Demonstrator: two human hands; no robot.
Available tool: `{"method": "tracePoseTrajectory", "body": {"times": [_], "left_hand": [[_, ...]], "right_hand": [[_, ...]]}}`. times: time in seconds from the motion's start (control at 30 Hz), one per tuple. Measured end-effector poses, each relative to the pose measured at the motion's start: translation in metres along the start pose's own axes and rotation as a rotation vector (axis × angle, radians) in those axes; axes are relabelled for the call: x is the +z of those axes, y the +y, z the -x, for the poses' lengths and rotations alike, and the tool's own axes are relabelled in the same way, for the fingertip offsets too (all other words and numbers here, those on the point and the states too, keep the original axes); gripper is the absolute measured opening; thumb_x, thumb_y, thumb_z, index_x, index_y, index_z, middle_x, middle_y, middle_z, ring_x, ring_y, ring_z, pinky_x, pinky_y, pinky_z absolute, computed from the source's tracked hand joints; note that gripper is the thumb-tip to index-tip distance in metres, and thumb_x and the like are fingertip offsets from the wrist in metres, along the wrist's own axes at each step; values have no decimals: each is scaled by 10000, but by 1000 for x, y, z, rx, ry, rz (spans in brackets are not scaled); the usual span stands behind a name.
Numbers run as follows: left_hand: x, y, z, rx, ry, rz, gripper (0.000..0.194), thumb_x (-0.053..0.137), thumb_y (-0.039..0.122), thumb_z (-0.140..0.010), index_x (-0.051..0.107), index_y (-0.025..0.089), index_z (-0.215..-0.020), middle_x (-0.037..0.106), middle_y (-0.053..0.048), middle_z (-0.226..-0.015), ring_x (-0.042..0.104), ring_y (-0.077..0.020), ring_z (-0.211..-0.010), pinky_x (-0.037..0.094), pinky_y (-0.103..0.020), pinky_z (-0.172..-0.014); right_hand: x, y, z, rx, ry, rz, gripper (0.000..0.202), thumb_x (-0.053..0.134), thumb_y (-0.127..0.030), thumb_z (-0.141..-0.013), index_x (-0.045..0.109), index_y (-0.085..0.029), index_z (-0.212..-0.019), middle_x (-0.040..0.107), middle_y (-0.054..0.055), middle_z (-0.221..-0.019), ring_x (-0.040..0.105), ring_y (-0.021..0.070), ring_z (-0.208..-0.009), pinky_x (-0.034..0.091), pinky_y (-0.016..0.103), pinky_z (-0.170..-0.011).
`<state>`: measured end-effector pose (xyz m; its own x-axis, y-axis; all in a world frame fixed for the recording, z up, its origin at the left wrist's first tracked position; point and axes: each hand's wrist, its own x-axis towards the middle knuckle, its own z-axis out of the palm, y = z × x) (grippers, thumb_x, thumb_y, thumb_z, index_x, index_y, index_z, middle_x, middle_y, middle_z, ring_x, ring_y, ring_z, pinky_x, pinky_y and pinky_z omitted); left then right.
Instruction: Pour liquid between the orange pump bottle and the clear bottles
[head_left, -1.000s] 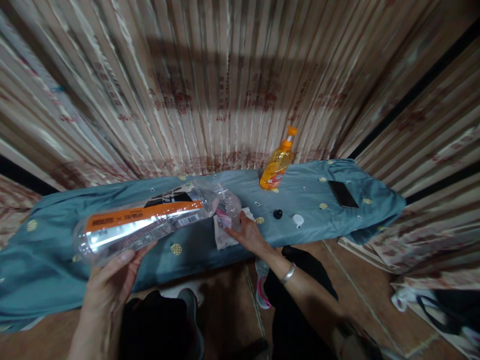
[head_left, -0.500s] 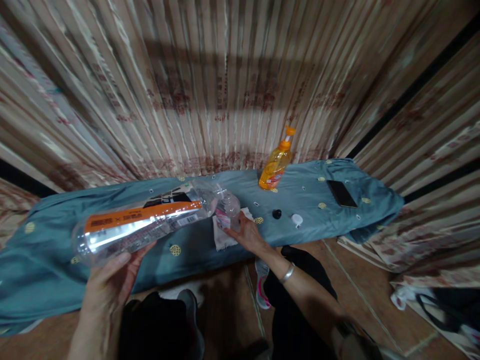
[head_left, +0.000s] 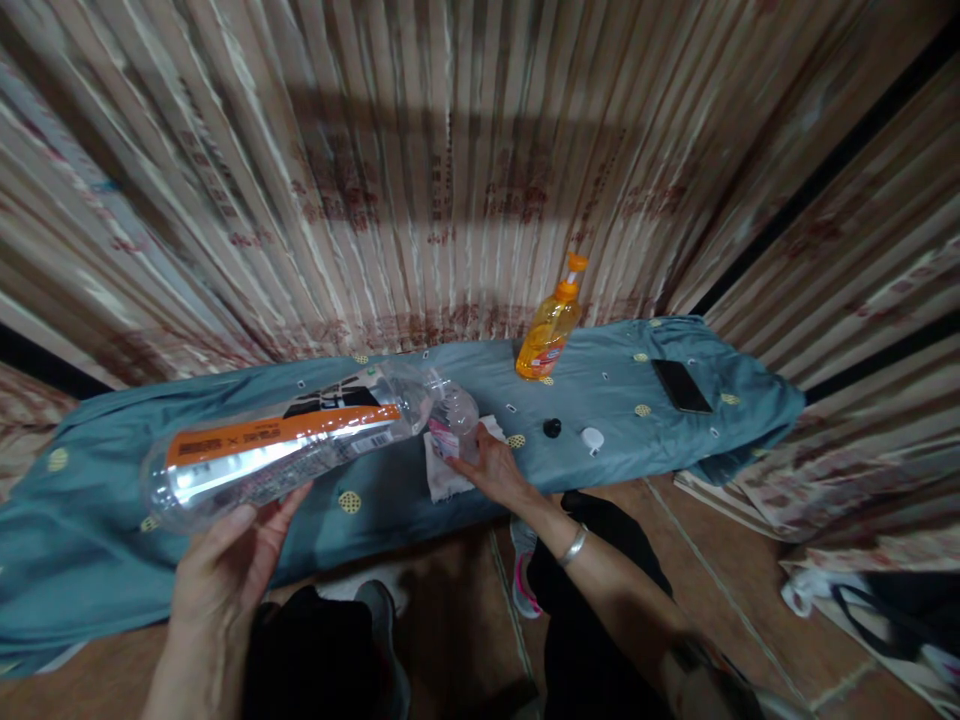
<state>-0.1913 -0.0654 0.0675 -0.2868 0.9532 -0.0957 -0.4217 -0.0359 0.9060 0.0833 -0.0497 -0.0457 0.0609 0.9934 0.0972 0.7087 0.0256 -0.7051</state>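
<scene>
My left hand (head_left: 236, 550) holds a large clear plastic bottle (head_left: 285, 440) with an orange and silver label, tilted with its neck toward the right. My right hand (head_left: 495, 468) grips a small clear bottle (head_left: 454, 415) with a pink label. The necks of the two bottles meet, the large one at the left. Beneath the small bottle, a white cloth (head_left: 446, 482) lies on the blue-green fabric. To the right of my right hand are a black cap (head_left: 553, 428) and a white cap (head_left: 592, 439).
An orange pump bottle (head_left: 547, 335) stands at the back of the fabric-covered surface (head_left: 390, 520). A dark phone (head_left: 681, 386) lies toward the right end. Pleated curtains (head_left: 450, 180) hang behind. A bag (head_left: 892, 610) sits on the floor at the lower right.
</scene>
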Motion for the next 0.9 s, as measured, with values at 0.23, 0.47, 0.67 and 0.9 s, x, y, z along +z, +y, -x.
{"method": "tracePoseTrajectory", "body": {"times": [0.23, 0.47, 0.67, 0.9], "left_hand": [[3, 1, 3, -7, 27, 52, 762, 981, 323, -349, 698, 434, -1047, 741, 73, -1167, 247, -326, -1537, 105, -659, -1266], [8, 1, 5, -2, 18, 6, 585, 961, 351, -374, 729, 331, -911, 724, 32, -1232, 311, -377, -1500, 142, -651, -1264], [8, 1, 6, 2, 4, -23, 463, 926, 341, -418, 721, 315, -832, 717, 35, -1239, 384, -387, -1454, 197, -659, -1249], [5, 0, 4, 9, -15, -15, 490, 927, 305, -430, 721, 334, -873, 727, 41, -1192, 422, -354, -1434, 228, -637, -1240]], "right_hand": [[-1, -3, 0, 13, -20, 7, 534, 735, -358, -881, 525, -149, -1324, 741, 133, -1090, 732, 308, -1010, 573, 405, -865], [-3, -5, 0, 21, -21, 37, 534, 737, -376, -884, 529, -134, -1312, 743, 157, -1121, 735, 306, -1029, 556, 374, -861], [-3, -5, 0, 18, -2, 28, 521, 748, -367, -871, 544, -153, -1299, 751, 142, -1094, 738, 297, -1004, 554, 361, -835], [-3, -6, 0, 27, 0, 28, 531, 752, -382, -869, 544, -153, -1301, 755, 128, -1064, 742, 285, -980, 548, 339, -817]]}}
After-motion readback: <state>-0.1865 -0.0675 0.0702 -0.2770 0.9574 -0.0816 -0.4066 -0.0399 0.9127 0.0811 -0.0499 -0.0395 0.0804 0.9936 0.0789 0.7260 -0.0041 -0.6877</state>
